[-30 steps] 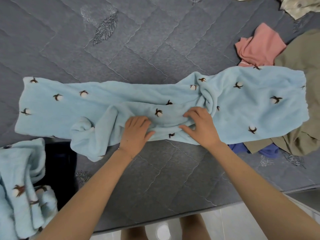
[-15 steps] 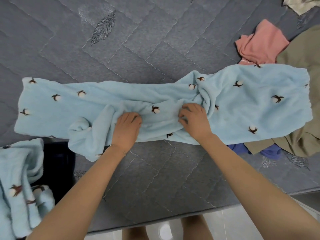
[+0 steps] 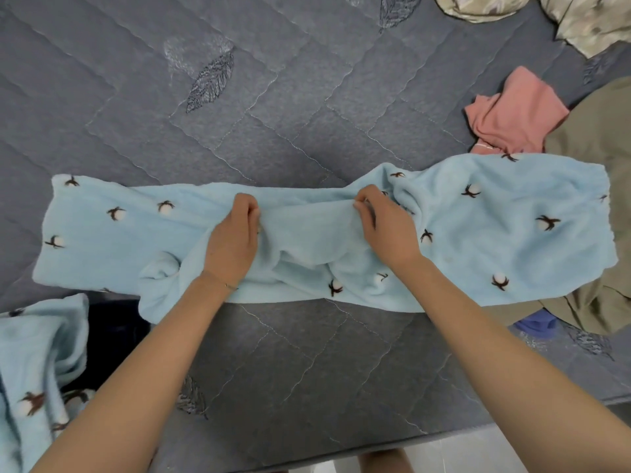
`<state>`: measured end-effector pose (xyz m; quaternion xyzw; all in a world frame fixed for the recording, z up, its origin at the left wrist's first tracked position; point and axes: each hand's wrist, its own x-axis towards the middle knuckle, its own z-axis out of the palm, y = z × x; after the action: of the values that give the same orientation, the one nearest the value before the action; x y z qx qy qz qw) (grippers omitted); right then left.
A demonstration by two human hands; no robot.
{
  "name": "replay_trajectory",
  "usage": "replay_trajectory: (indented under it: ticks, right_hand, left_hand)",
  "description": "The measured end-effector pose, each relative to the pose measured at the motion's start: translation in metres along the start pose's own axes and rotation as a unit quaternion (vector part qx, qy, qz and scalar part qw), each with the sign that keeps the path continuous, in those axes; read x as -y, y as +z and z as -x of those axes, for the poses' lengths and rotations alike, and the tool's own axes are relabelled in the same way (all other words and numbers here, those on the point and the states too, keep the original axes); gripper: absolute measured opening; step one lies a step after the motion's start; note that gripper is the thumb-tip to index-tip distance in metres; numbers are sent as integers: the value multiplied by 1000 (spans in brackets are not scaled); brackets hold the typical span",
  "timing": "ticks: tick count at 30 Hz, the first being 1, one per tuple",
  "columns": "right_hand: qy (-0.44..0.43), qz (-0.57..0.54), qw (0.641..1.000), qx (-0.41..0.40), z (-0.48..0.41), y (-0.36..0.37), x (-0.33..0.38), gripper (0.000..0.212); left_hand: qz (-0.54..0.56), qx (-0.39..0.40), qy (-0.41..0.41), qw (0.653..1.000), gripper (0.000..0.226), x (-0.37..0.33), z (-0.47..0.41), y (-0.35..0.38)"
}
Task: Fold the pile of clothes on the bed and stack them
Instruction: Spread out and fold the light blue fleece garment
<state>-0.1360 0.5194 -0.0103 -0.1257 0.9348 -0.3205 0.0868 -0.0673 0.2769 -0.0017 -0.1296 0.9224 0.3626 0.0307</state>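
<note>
A long light-blue fleece garment with small brown-and-white cotton motifs lies stretched left to right across the grey quilted bed. My left hand pinches a fold of its cloth near the middle, by the far edge. My right hand pinches the same fold a little to the right. Between the two hands the cloth is drawn up into a taut ridge. The garment's near edge bunches below my wrists.
A second light-blue fleece piece lies crumpled at the near left beside something black. At the right sit a pink garment, an olive one, a blue scrap and patterned beige cloth. The bed's near edge borders pale floor.
Both hands moved away from me, from the garment's near-middle toward its far edge, and went from pressing the cloth to pinching up a fold. The camera view shifted slightly.
</note>
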Motion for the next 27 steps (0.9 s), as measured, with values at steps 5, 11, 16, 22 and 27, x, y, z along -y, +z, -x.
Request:
replay_trajectory:
  ticks: [5, 11, 16, 22, 27]
  right_hand:
    - [-10, 11, 999, -28, -31, -5, 8, 22]
    - [-51, 30, 996, -60, -54, 14, 11, 17]
    - [-60, 83, 989, -107, -65, 33, 13, 15]
    - [-69, 118, 987, -89, -60, 52, 1, 24]
    - [-92, 73, 993, -1, -41, 61, 3, 40]
  left_hand:
    - [-21, 83, 48, 995, 38, 19, -27, -22]
    - [-40, 24, -2, 999, 13, 43, -32, -32]
    - [83, 11, -71, 994, 6, 40, -53, -36]
    - [22, 44, -121, 991, 10, 58, -61, -37]
    - [-22, 54, -61, 996, 23, 64, -45, -37]
